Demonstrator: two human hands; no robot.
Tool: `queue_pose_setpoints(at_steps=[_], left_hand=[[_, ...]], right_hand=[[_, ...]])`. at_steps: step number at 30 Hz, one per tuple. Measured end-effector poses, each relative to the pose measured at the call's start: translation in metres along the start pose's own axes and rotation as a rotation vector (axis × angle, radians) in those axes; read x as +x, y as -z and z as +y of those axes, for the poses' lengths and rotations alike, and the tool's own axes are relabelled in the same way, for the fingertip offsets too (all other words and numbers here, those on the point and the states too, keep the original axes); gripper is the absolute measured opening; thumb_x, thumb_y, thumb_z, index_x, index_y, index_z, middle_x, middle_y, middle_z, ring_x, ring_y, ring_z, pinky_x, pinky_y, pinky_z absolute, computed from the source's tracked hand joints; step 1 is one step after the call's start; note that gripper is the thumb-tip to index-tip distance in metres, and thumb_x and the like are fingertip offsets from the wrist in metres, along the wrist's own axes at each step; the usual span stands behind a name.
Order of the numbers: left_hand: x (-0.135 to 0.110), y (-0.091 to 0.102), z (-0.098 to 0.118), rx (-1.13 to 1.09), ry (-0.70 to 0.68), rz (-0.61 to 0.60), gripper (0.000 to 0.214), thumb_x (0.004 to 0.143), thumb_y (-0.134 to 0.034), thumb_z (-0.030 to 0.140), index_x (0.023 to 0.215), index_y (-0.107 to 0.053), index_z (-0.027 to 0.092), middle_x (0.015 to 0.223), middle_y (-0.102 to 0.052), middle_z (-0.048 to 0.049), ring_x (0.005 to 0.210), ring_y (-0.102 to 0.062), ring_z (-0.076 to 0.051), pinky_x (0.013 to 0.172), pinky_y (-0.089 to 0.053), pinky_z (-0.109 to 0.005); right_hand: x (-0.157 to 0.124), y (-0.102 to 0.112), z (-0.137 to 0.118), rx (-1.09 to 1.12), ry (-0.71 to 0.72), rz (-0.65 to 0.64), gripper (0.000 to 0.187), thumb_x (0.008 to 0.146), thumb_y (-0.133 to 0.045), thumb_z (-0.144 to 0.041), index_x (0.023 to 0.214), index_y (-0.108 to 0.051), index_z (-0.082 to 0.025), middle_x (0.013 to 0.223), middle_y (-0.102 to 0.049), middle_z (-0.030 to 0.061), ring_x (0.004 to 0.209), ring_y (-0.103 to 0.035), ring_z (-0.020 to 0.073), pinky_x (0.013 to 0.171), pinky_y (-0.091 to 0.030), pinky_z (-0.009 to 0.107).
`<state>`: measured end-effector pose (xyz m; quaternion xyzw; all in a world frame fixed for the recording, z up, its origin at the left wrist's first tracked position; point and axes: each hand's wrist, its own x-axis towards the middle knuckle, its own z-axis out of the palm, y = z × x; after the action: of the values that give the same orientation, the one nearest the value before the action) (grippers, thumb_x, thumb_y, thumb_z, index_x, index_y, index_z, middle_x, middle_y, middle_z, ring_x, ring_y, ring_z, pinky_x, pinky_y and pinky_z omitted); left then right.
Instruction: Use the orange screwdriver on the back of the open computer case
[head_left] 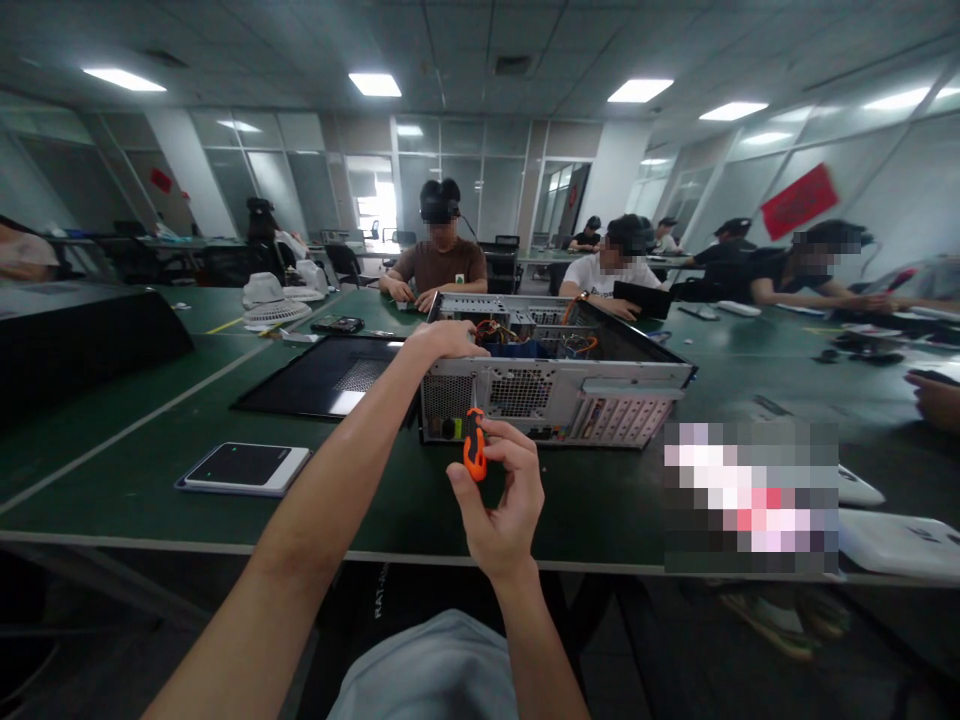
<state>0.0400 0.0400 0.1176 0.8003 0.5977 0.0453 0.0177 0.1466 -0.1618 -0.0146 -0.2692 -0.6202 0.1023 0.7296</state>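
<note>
A computer case (555, 385) lies on its side with its top open and its vented rear panel facing me. Loose cables (499, 332) show inside it. My left hand (446, 340) bends over the near left edge of the case, its fingers curled inward and partly hidden. My right hand (510, 485) holds a small orange and black screwdriver (474, 445) between thumb and fingers. The screwdriver stands upright, its thin shaft pointing at the rear panel near the power supply's grille (448, 395). Whether the tip touches a screw is too small to tell.
A black side panel (315, 380) lies left of the case. Closer to me is a white and black flat device (247, 467). White fans (274, 305) and a dark part (337, 324) are farther back. Other people sit across the green table (150, 430). White devices (907, 540) lie at right.
</note>
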Motion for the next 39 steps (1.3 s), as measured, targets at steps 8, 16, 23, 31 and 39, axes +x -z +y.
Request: queue_pose_setpoints(at_steps=[8, 16, 23, 31, 39], left_hand=[[0.003, -0.002, -0.001, 0.024, -0.007, -0.009, 0.080, 0.086, -0.057, 0.072, 0.152, -0.048, 0.027, 0.153, -0.056, -0.0087, 0.137, -0.055, -0.033, 0.110, -0.044, -0.040], [0.002, -0.001, -0.001, 0.021, 0.003, -0.018, 0.082, 0.085, -0.057, 0.073, 0.153, -0.046, 0.028, 0.156, -0.053, -0.0086, 0.139, -0.053, -0.035, 0.112, -0.043, -0.045], [-0.001, 0.001, 0.001, 0.024, 0.006, -0.019, 0.076, 0.088, -0.057, 0.067, 0.152, -0.047, 0.029, 0.156, -0.054, -0.0077, 0.139, -0.053, -0.033, 0.113, -0.043, -0.043], [0.000, 0.001, 0.001, 0.026, 0.009, -0.021, 0.076, 0.088, -0.056, 0.069, 0.152, -0.046, 0.029, 0.157, -0.052, -0.0069, 0.141, -0.052, -0.034, 0.114, -0.042, -0.046], [-0.002, 0.001, 0.003, 0.026, 0.013, -0.015, 0.078, 0.087, -0.056, 0.068, 0.152, -0.047, 0.026, 0.154, -0.055, -0.0093, 0.136, -0.056, -0.035, 0.111, -0.045, -0.046]], right_hand=[[-0.001, 0.003, -0.001, -0.055, 0.041, -0.126, 0.036, 0.100, -0.054, -0.021, 0.134, -0.063, -0.026, 0.138, -0.062, 0.0107, 0.130, -0.061, 0.0272, 0.108, -0.054, 0.049], [0.000, -0.001, 0.007, 0.004, 0.018, 0.048, 0.036, 0.089, -0.075, -0.020, 0.122, -0.062, -0.025, 0.131, -0.067, 0.0107, 0.121, -0.066, 0.0270, 0.097, -0.061, 0.047], [-0.001, 0.000, 0.001, -0.040, 0.049, -0.047, 0.035, 0.099, -0.059, -0.020, 0.133, -0.065, -0.027, 0.137, -0.064, 0.0102, 0.128, -0.062, 0.0269, 0.105, -0.056, 0.048], [0.001, 0.000, 0.002, -0.037, 0.073, 0.014, 0.042, 0.097, -0.063, -0.016, 0.136, -0.062, -0.031, 0.132, -0.063, 0.0087, 0.124, -0.063, 0.0250, 0.100, -0.059, 0.046], [0.001, 0.001, -0.005, -0.101, 0.059, -0.066, 0.036, 0.100, -0.056, -0.020, 0.135, -0.063, -0.026, 0.141, -0.060, 0.0107, 0.134, -0.058, 0.0270, 0.111, -0.053, 0.049]])
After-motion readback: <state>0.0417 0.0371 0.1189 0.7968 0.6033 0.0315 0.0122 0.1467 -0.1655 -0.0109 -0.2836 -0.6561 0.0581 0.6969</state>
